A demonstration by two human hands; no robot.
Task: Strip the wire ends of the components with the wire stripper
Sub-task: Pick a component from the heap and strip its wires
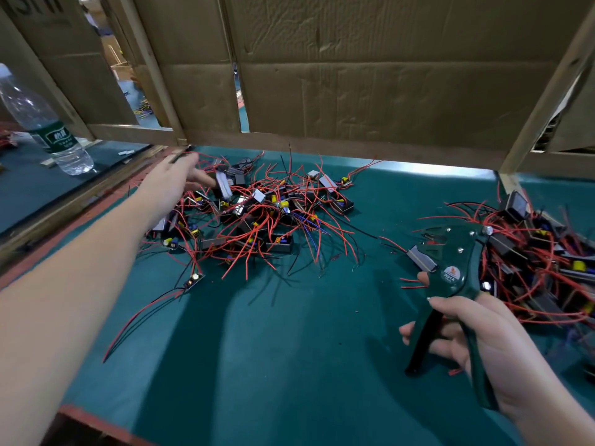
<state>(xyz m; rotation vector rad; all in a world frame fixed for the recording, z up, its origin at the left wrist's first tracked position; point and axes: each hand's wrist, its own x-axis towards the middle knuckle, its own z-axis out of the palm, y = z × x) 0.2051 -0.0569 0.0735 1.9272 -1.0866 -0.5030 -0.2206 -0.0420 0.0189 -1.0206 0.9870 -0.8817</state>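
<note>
Left hand (178,180): forearm stretched out across the green worktop (289,365) toward its far left corner, back of the hand uppermost. The fingers reached the far-left fringe of the central pile of components (257,217), beside a pale-topped component (223,185). Motion blur made it impossible to tell whether they pinched that component or only touched it.

Right hand (476,336): held near the front right of the worktop, fingers curled round the handles of the wire stripper (450,275). The two handles stood splayed apart, one black and one dark green. The tool's head pointed away from the person toward the far edge, close to the left margin of the second pile of components (541,262), which lay against the worktop's right edge.

Both piles were tangles of small black modules with red and black leads. A cardboard wall (354,75) closed off the far edge. A water bottle (48,130) stood beyond the wooden rail (80,201) at the left edge.
</note>
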